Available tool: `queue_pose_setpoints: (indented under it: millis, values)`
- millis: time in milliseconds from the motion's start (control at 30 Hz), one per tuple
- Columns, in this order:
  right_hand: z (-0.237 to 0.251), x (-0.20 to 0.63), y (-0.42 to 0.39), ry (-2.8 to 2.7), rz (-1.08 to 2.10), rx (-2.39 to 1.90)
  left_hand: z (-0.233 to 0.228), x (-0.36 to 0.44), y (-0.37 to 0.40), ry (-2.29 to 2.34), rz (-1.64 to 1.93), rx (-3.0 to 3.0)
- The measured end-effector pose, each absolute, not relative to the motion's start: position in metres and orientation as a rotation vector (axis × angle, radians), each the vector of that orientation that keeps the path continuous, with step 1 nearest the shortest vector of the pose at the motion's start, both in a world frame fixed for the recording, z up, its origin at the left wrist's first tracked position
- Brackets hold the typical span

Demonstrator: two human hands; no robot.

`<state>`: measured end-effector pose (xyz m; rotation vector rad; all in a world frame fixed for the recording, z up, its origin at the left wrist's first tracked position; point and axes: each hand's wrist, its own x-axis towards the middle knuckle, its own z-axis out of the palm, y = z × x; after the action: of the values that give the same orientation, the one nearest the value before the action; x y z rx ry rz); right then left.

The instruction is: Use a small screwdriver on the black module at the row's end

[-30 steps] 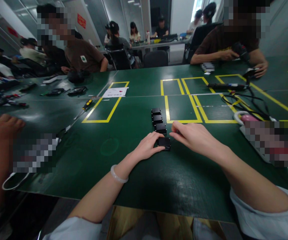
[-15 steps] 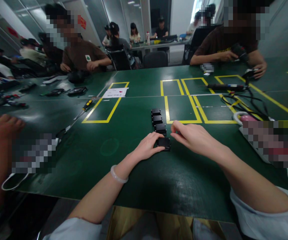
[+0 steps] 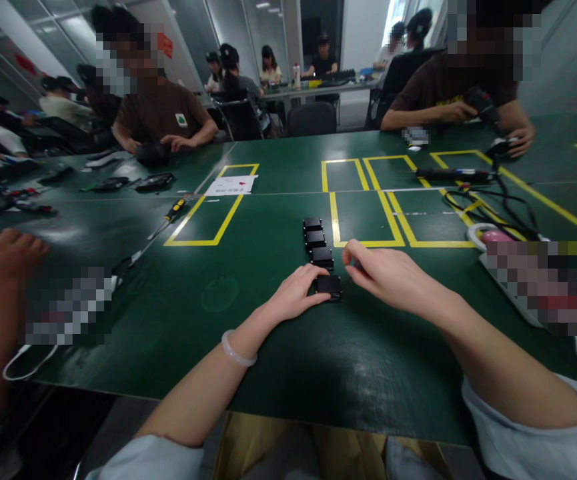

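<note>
Several small black box-shaped parts stand in a row on the green table [image 3: 268, 373]. The nearest black box [image 3: 328, 285] lies between the thumb and fingers of my left hand [image 3: 295, 293], which grips it from its left side against the table. Beyond it, apart from my hands, are another black box [image 3: 321, 256], a third black box [image 3: 315, 238] and the farthest black box [image 3: 311, 223]. My right hand [image 3: 375, 267] hovers just right of the row with its fingers curled together. Whatever they hold, if anything, is hidden.
Yellow tape outlines [image 3: 368, 243] mark the table ahead. A yellow-black screwdriver [image 3: 175, 209] and a white paper [image 3: 231, 185] lie left of centre. Black cables [image 3: 508, 207] spread at the right. A neighbour's hand [image 3: 5, 260] rests at the left; co-workers sit opposite.
My hands and the row of black boxes have barely moved. The co-worker across at the left has brought both hands closer to a dark object on the table.
</note>
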<state>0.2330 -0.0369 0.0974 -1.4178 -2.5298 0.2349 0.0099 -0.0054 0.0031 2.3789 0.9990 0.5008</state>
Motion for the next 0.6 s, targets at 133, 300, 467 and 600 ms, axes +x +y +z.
queue_pose_setpoints:
  millis: [133, 300, 467, 600]
  values:
    - [0.1002, 0.2321, -0.0387, -2.536, 0.229, -1.401, 0.0020, 0.0099, -0.0053, 0.999, 0.512, 2.384]
    - [0.0972, 0.2326, -0.0362, -2.547, 0.215, -1.450, 0.0012, 0.0097, -0.0052, 1.000, 0.515, 2.384]
    - [0.0951, 0.2339, -0.0373, -2.489, 0.274, -1.399, 0.0028, 0.0096, -0.0054, 0.991, 0.503, 2.385]
    - [0.0958, 0.2321, -0.0373, -2.501, 0.238, -1.444, 0.0026, 0.0101, -0.0051, 0.994, 0.511, 2.389]
